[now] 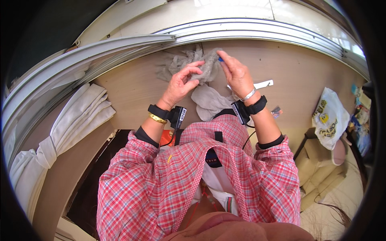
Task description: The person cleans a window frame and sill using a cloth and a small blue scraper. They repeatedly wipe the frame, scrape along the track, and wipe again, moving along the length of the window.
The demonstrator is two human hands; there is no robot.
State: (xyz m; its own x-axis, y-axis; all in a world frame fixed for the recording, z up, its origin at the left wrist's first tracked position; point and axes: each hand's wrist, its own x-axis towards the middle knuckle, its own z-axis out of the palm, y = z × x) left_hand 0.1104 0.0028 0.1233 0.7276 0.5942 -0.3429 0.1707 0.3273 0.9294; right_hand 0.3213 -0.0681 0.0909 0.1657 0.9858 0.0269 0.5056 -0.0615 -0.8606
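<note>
A bundle of sheer grey fabric (188,60) lies gathered on the wood-look surface (135,84), and one loose part of it rises between my hands. My left hand (182,82) is at its near left side, thumb and fingers apart and curled; whether they grip the fabric is unclear. On the other side, my right hand (238,73) pinches a small blue object (221,59), mostly hidden by the fingers. Its index fingertip touches the fabric's edge. Closer to my body is a beige cloth (209,101). A white notched strip (265,84) lies partly behind my right hand.
Sliding-window tracks (241,28) curve along the far edge. A knotted pale curtain (48,150) hangs at left. To the right are a white plastic bag (330,120) with printing, and a beige sofa (316,162). A small clear packet (276,112) lies beside my right forearm.
</note>
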